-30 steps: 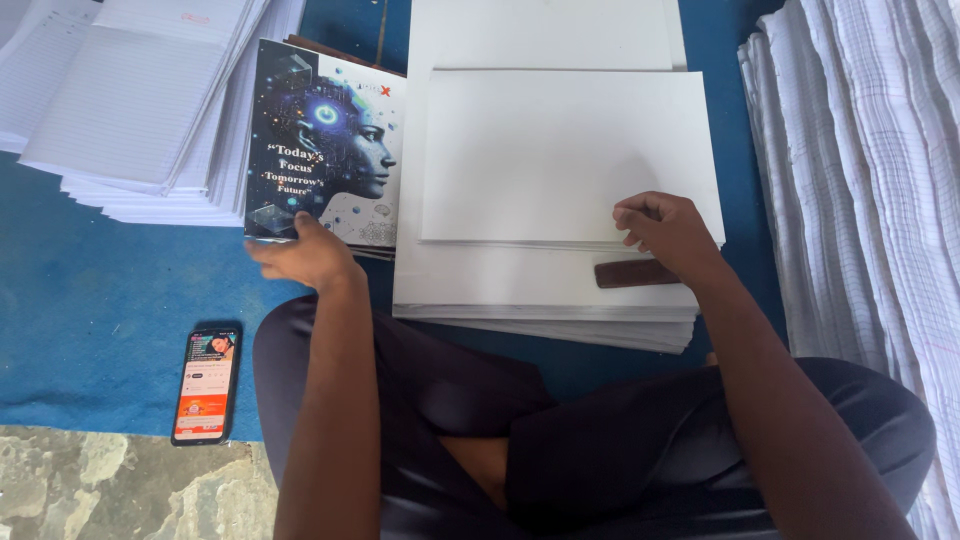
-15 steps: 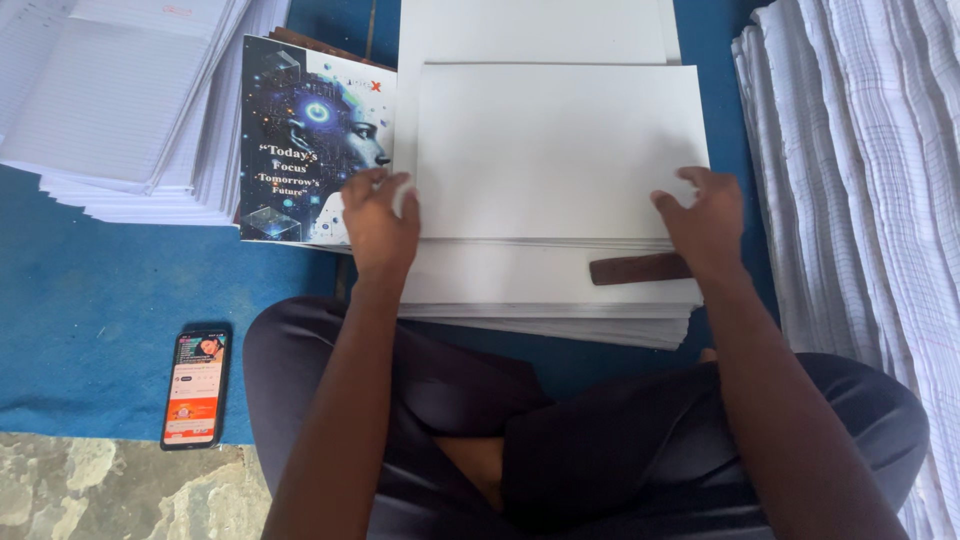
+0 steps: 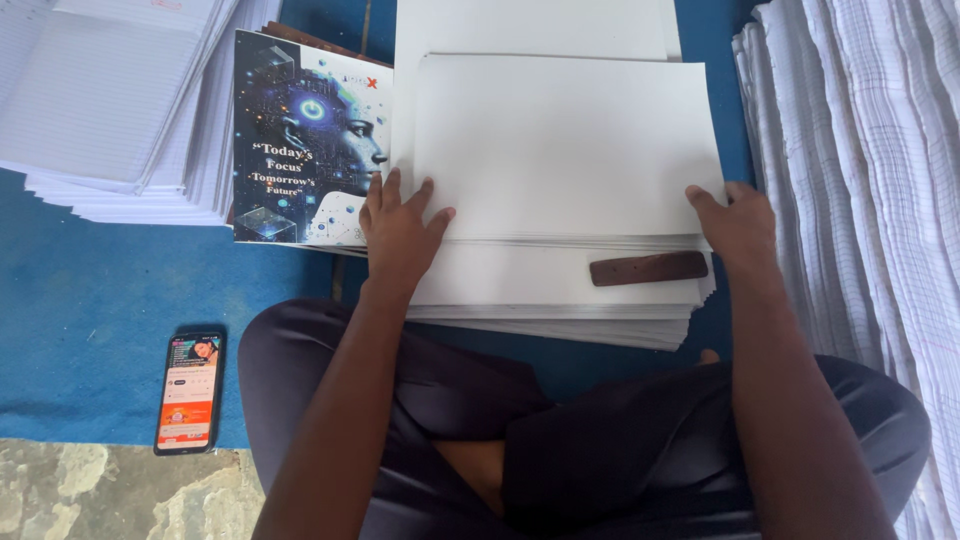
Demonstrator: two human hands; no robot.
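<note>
A bundle of blank white sheets point(image 3: 560, 140) lies on top of a larger white paper stack point(image 3: 520, 290) in front of my crossed legs. My left hand point(image 3: 398, 232) rests flat with fingers spread on the bundle's near left corner. My right hand point(image 3: 738, 222) holds the bundle's near right edge. A small dark brown flat stick point(image 3: 648, 268) lies on the lower stack between my hands. To the left, a stack of printed covers point(image 3: 305, 140) with a dark blue face picture sits beside my left hand.
Piles of ruled white sheets point(image 3: 110, 100) lie at the far left, and a tall fanned pile of ruled sheets point(image 3: 870, 200) lines the right side. A phone point(image 3: 190, 390) with a lit screen lies on the blue mat point(image 3: 90, 300) near the stone floor point(image 3: 110, 490).
My left hand left the printed cover and moved right onto the white bundle's corner. My right hand shifted from near the brown stick to the bundle's right edge.
</note>
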